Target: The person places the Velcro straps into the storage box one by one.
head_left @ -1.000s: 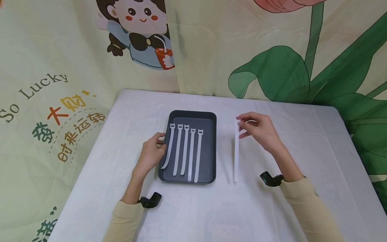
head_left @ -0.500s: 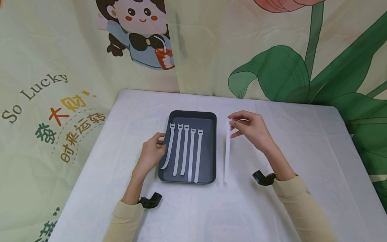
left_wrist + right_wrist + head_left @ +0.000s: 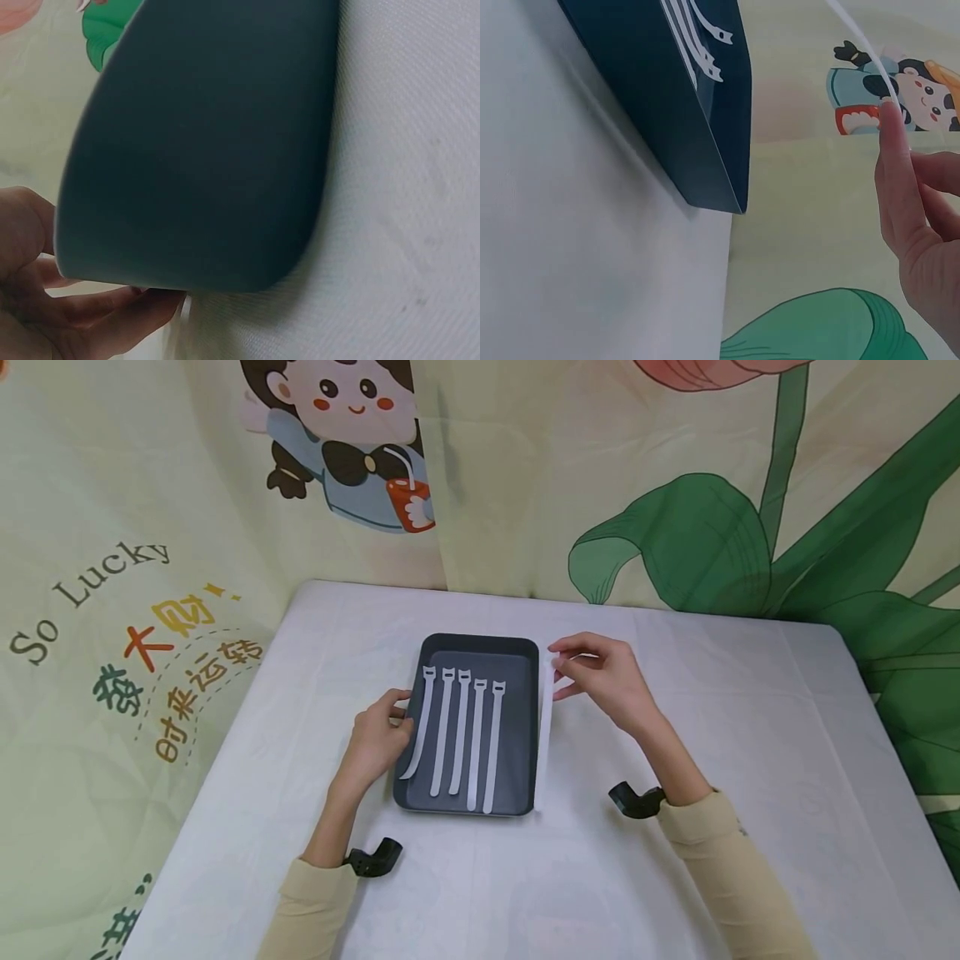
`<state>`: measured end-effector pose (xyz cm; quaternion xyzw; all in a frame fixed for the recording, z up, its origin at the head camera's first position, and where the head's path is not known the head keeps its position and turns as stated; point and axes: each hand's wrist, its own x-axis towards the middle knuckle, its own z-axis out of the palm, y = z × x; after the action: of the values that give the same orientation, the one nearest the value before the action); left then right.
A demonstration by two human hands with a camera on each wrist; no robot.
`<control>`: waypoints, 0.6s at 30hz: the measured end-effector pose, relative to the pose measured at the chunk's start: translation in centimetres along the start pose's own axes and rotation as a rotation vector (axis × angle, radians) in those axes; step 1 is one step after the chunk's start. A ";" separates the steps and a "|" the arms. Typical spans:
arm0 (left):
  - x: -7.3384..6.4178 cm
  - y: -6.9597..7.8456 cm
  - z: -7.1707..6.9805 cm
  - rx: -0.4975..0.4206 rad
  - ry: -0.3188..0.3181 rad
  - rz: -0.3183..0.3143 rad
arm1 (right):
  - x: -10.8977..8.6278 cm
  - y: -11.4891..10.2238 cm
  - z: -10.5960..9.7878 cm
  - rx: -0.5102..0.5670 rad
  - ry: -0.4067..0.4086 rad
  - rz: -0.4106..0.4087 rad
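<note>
My left hand (image 3: pixel 378 732) holds a dark grey rectangular tray (image 3: pixel 521 727) by its left side. In the left wrist view, the fingers (image 3: pixel 124 315) lie against the tray's outer wall (image 3: pixel 202 150), with the thumb near the rim. Inside the tray, several white strap-type cable ties (image 3: pixel 457 735) lie side by side, slotted heads toward the far end. Between thumb and fingertips, my right hand (image 3: pixel 603 681) pinches another white cable tie (image 3: pixel 546 735) by its far end. That tie hangs lengthwise beside the tray's right rim. Its thin edge (image 3: pixel 866 41) shows in the right wrist view.
A white cloth covers the table (image 3: pixel 465 885). Behind it hangs a printed curtain (image 3: pixel 502 485) with a cartoon figure and green leaves. Black cameras sit on the left wrist (image 3: pixel 375 857) and right wrist (image 3: pixel 636 802).
My right hand has carried its cable tie leftward, from well right of the tray to the tray's right rim. The left hand and the tray have stayed in place.
</note>
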<state>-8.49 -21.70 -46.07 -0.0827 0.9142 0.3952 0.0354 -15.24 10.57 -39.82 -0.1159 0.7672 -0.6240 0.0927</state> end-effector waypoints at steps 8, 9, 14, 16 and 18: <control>-0.1 -0.1 0.1 -0.007 -0.003 0.006 | 0.7 0.4 1.1 0.018 0.012 0.010; -0.1 -0.1 0.1 -0.007 -0.003 0.007 | 0.7 0.4 1.3 0.020 0.014 0.015; -0.1 -0.1 0.1 -0.004 -0.002 0.010 | 1.0 0.7 2.0 0.008 0.016 0.031; -0.1 -0.1 0.1 -0.003 0.001 0.008 | 1.1 1.1 2.3 0.003 0.012 0.029; -0.1 -0.1 0.1 -0.001 0.006 0.007 | 1.2 1.4 2.7 -0.001 0.008 0.025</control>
<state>-8.37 -21.67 -46.15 -0.0807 0.9145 0.3953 0.0311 -15.75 7.99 -41.74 -0.1041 0.7691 -0.6230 0.0973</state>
